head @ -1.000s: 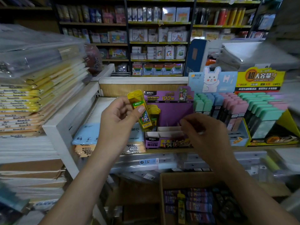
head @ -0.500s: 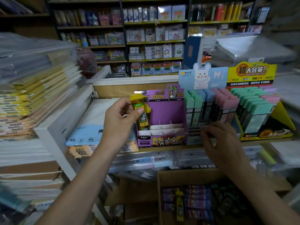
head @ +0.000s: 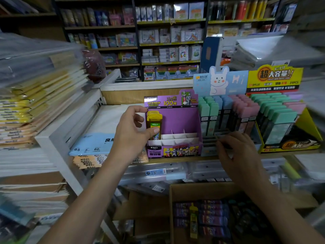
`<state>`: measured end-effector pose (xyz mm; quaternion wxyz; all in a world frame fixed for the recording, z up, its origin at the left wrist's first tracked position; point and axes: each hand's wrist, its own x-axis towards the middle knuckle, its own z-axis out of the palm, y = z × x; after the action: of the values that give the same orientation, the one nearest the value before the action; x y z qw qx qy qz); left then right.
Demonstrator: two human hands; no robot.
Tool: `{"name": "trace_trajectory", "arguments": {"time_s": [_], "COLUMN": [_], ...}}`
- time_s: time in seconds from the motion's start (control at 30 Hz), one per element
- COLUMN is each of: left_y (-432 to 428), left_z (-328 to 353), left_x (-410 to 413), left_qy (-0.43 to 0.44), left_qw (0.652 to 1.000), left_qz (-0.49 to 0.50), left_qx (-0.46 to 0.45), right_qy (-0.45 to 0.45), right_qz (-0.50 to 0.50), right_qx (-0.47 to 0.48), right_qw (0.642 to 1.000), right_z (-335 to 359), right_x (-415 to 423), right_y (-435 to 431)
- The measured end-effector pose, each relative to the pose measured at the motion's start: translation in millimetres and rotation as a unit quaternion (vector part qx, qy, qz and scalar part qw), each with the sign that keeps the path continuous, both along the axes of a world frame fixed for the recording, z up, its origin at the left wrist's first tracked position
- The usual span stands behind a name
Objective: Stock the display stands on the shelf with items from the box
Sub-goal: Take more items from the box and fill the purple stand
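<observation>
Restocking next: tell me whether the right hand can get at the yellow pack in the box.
Probably yes. The right hand sits at the shelf edge just above the open box, and the yellow pack lies on top of the purple packs, uncovered.

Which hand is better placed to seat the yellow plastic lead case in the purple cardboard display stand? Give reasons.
Left. The left hand pinches the yellow plastic lead case at the left slots of the purple cardboard display stand; the right hand sits by the neighbouring pastel stand.
</observation>
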<state>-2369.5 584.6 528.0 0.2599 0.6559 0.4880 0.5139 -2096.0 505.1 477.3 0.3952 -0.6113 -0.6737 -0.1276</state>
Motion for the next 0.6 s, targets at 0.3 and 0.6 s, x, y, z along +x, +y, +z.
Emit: {"name": "trace_trajectory", "arguments": {"time_s": [0.3, 0.6], "left_y": [-4.5, -36.1], "left_z": [1.1, 10.6], "left_x": [4.3, 2.0], "left_qy": [0.042, -0.037], "left_qw": [0.998, 0.999], "left_qz": [-0.004, 0.013], "left_qx": [-0.037, 0.024], "right_qy": [-0.005, 0.089], "right_qz": [0.002, 0.032], "right_qx": [0.014, 0.013], "right_qw": [1.0, 0.995], "right_z": [-2.4, 9.7], "right_x": [1.7, 2.6], "right_y": [1.2, -18.0]}}
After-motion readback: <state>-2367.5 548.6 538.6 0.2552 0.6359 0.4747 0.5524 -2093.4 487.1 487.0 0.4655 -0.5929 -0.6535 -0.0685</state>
